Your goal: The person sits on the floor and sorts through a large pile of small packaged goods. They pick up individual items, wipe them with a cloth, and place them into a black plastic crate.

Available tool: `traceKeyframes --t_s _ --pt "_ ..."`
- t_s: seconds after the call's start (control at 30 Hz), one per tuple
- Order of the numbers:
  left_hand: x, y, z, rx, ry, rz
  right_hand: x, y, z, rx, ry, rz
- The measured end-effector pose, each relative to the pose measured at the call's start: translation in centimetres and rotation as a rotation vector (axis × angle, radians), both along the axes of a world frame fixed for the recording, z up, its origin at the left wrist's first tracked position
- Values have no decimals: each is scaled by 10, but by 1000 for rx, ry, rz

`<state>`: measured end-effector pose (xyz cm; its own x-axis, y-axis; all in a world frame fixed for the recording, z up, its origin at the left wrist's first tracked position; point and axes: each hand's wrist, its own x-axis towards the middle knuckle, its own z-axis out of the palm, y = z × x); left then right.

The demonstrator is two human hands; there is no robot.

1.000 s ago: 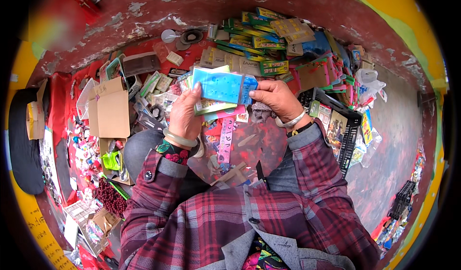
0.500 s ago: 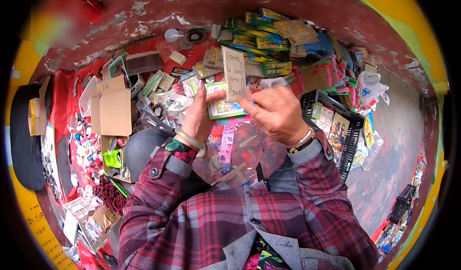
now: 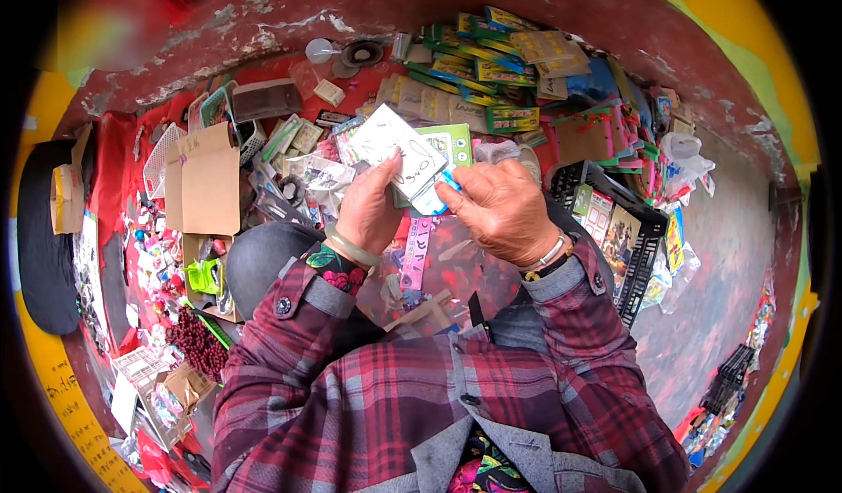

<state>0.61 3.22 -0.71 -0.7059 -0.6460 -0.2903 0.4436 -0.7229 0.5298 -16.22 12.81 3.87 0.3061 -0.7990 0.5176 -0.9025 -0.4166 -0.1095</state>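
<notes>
My left hand [image 3: 370, 210] is closed on a white card or thin pad [image 3: 390, 140] marked with black strokes, its thumb lying across the face. Behind it a green-edged printed card [image 3: 453, 139] sticks out to the right; whether the left hand grips that too is hidden. My right hand [image 3: 507, 215] pinches a small bright blue piece [image 3: 447, 182] at the white card's lower right corner, and its kind cannot be made out. Below the hands, a pink printed strip [image 3: 416, 252] lies on the red-mottled surface between my knees.
Green and yellow packs [image 3: 491, 67] are heaped at the far side. A black crate [image 3: 645, 256] with printed cards stands to the right. On the left are an open cardboard box [image 3: 202, 186], a white basket [image 3: 162, 170] and dark red beads [image 3: 197, 348].
The object in my hands has turned: a narrow tan face with black strokes stood upright before, and a broad white, tilted face shows now. My left thumb has moved onto it.
</notes>
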Motion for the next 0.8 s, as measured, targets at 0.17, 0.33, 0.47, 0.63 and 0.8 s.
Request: traceKeyframes --t_s 0.17,0.33,0.47,0.63,0.8 --pt "-1 2 5 -27 -16 50 0 -3 -6 -40 -26 1" --pt "1 1 7 -56 -46 -10 1 -3 -8 -30 -41 -3" --pt "4 3 5 -116 -119 -67 0 -3 -8 105 -148 -6" --pt "2 1 -1 -79 -135 -137 -26 -2 5 89 -841 -194" --pt "-1 5 0 -104 -84 -257 -13 -8 11 -61 -822 -78"
